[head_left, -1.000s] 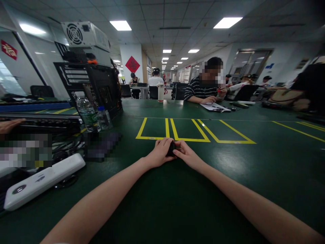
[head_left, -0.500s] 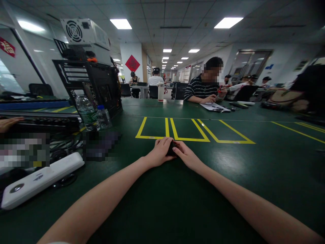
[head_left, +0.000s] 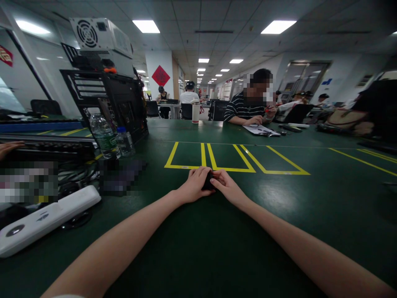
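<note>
Head view, from my remote station: both of the person's hands meet at the middle of the green table point(head_left: 214, 240), around one small dark object point(head_left: 209, 182). I note the left hand point(head_left: 195, 185) cupped over it, fingers curled across the top and left side, thumb along the near edge. The right hand point(head_left: 229, 188) grips the right side, thumb on the near face and fingers bent behind. The object sits between the two palms, mostly covered; I cannot tell what it is, nor whether its underside touches the tabletop. Just beyond the fingers runs yellow tape point(head_left: 238, 170), laid out as three open-ended outlines. Well apart to the left I log a long white device point(head_left: 52, 219) lying at a slant, a labelled water bottle point(head_left: 104, 138) standing upright, and a smaller blue-capped bottle point(head_left: 125, 144) just beside it. Behind these stands a black computer case point(head_left: 124, 107) with a power supply point(head_left: 119, 39) stacked above. Another person's hand point(head_left: 9, 149) enters at the far left edge. Across the table, a co-worker in a striped top point(head_left: 237, 108) bends over white paper point(head_left: 256, 129); a pale lidded cup point(head_left: 195, 112) stands near that person.
</note>
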